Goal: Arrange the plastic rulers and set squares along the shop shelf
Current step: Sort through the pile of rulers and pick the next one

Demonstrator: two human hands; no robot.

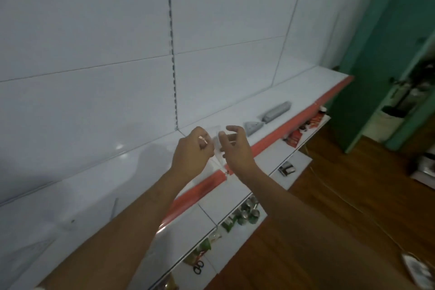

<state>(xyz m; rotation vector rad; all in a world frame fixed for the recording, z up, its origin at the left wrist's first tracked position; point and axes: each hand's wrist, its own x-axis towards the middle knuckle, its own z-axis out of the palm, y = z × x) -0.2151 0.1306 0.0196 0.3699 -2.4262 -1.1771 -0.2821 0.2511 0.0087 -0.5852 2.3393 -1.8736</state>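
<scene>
**Clear plastic piece held between two hands above the shelf**

While a white panelled wall [94, 30] fills most of the view, a long white shelf [294, 92] with a red front strip [270, 140] runs beneath it from lower left to upper right. Below it, lower shelves [235, 198] carry green cans [249, 212], packets and a pair of scissors [198, 267]. A wooden floor [329, 195] and a green door frame [376, 54] lie to the right.

Both bare forearms reach up from the bottom of the frame and meet over the shelf's front edge. The left hand [191, 150] has its fingers curled, its grip pinching the left edge of a small clear plastic piece [217, 139], blurred enough that ruler or set square cannot be told. The piece sits directly between the two hands, rising slightly above the knuckles. The right hand [235, 146] is just beside it on the right, thumb against or very near the plastic, the other fingers loosely bent and spread above; whether that grip actually closes on the piece cannot be told.

Farther right along the shelf, well apart from the hands, lies a grey triangular stack of set squares [253, 126], and just beyond it a long grey bundle of rulers [277, 112], set end to end along the shelf. A faint clear set square [30, 252] lies on the shelf at lower left.
</scene>
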